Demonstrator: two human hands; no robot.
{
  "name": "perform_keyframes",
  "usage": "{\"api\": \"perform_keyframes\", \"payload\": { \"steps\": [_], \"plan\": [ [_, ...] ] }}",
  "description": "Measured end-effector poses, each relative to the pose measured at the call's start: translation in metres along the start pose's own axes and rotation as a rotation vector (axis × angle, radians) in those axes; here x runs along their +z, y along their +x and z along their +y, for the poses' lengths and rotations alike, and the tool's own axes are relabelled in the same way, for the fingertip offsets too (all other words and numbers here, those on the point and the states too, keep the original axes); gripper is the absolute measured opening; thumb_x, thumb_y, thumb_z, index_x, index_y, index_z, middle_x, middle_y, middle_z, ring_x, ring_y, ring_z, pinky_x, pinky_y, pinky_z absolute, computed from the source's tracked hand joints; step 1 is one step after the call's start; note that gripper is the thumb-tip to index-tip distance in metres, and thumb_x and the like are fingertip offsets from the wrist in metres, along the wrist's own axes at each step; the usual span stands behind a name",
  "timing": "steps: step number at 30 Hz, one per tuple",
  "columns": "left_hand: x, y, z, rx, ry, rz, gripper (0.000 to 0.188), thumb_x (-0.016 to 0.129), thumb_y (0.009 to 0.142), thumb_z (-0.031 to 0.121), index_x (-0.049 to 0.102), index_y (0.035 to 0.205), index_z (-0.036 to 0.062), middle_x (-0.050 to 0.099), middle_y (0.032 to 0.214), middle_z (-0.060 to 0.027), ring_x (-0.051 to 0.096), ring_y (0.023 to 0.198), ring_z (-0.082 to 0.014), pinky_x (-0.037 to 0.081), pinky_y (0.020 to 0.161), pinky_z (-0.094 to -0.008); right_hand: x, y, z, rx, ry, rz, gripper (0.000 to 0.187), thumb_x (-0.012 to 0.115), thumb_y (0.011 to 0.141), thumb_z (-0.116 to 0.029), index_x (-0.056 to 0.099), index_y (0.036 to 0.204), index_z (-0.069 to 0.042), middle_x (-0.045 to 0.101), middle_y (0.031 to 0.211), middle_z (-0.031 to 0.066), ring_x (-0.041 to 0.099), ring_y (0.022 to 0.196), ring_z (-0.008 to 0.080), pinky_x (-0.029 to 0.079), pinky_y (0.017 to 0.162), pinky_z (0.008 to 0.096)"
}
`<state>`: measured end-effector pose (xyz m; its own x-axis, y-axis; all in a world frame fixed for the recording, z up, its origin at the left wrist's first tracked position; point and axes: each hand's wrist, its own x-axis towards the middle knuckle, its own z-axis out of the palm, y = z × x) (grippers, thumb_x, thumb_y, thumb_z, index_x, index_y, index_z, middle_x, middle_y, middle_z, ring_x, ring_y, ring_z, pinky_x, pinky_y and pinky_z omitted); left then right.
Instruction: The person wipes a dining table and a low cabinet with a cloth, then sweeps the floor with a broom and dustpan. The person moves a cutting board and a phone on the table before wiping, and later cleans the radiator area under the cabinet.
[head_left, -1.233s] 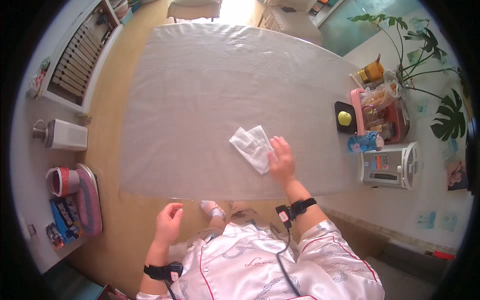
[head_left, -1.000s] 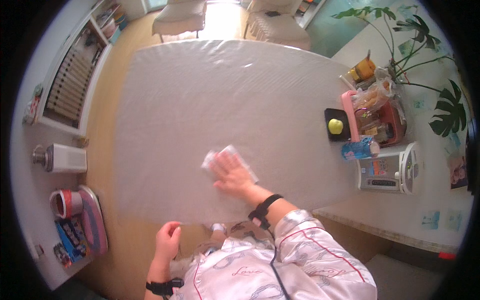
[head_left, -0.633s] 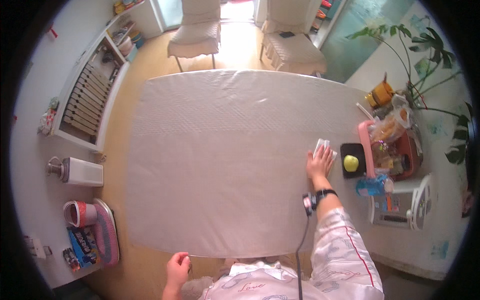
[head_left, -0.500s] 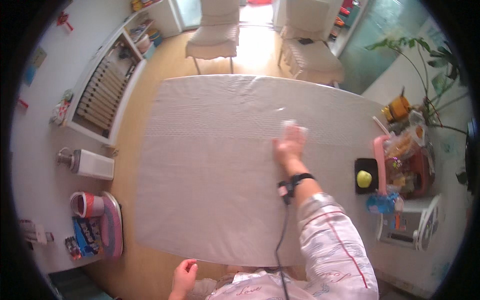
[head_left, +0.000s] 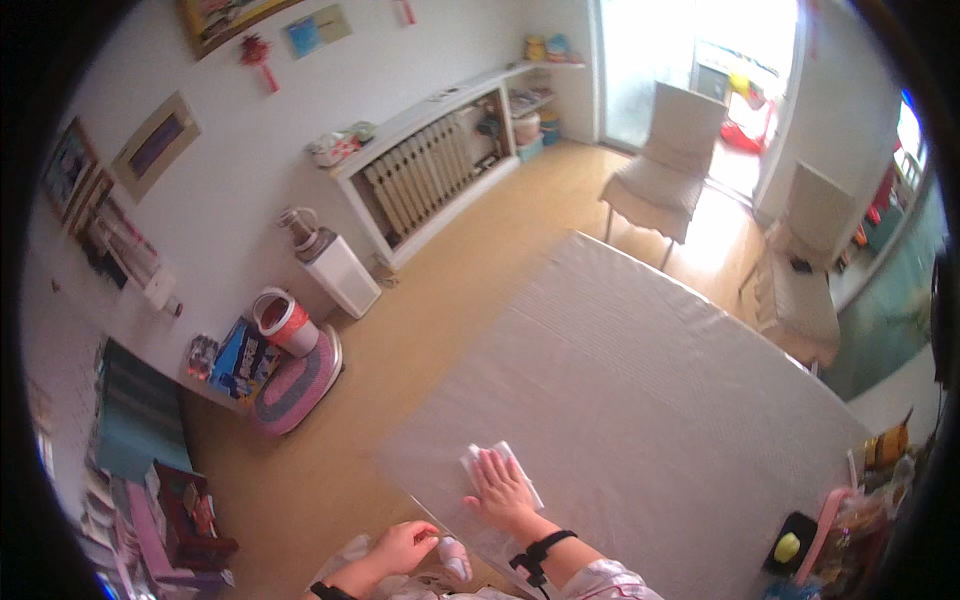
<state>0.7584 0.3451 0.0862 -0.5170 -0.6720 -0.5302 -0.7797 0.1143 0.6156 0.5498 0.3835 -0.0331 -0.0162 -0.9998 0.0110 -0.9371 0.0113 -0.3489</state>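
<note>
My right hand [head_left: 503,490] lies flat on a folded white wiping cloth [head_left: 532,488], fingers stretched out and pressing it onto the pale grey tablecloth [head_left: 640,400]. Edges of the cloth stick out around the fingers. A black strap with a small device sits on the right wrist. Just beyond the near table edge hangs my left hand [head_left: 405,548], its fingers curled loosely together with nothing visible in them. It touches neither the table nor the cloth.
Two covered chairs [head_left: 665,165] stand past the far edge. At the table's right end are a black tray [head_left: 782,560] with a yellow-green fruit, and a pink basket [head_left: 822,530]. A bin [head_left: 285,322] and a white box-shaped appliance [head_left: 345,277] stand left.
My right hand has brought the cloth from the far right part of the table toward the near left edge. The view has swung left, and more of the left forearm shows.
</note>
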Motion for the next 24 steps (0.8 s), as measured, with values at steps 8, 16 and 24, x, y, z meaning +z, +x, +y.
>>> {"api": "perform_keyframes", "payload": {
  "steps": [8,16,24],
  "plan": [
    [-0.110,0.036,-0.112,0.063,-0.193,0.141,0.025,0.062,0.084,0.022,0.064,0.100,0.0032,0.067,0.084,-0.0093,0.063,0.077,-0.0176,0.050,0.070,-0.0305,0.003,0.060,0.009,0.517,-0.075,0.024,0.078,0.036,0.090,-0.051,0.015,0.144,0.001,0.007,0.152,0.0184,0.000,0.141,0.0316,-0.001,0.113,0.0448],
    [-0.307,0.083,-0.254,0.076,-0.107,0.276,0.018,0.060,0.086,0.016,0.064,0.098,0.0027,0.064,0.072,-0.0038,0.059,0.066,-0.0103,0.049,0.061,-0.0275,0.033,0.200,-0.023,0.936,-0.080,0.138,0.080,0.037,0.089,-0.049,0.014,0.143,0.005,0.007,0.152,0.0202,0.001,0.141,0.0317,-0.004,0.113,0.0426],
    [-0.396,0.143,-0.301,0.097,-0.256,0.286,0.021,0.061,0.085,0.018,0.064,0.100,0.0039,0.066,0.084,-0.0081,0.060,0.075,-0.0146,0.049,0.069,-0.0287,0.056,0.249,-0.042,0.934,-0.092,0.289,0.058,0.042,0.089,-0.020,0.029,0.138,0.006,0.023,0.148,0.0188,0.016,0.139,0.0321,0.010,0.114,0.0421]
  ]
}}
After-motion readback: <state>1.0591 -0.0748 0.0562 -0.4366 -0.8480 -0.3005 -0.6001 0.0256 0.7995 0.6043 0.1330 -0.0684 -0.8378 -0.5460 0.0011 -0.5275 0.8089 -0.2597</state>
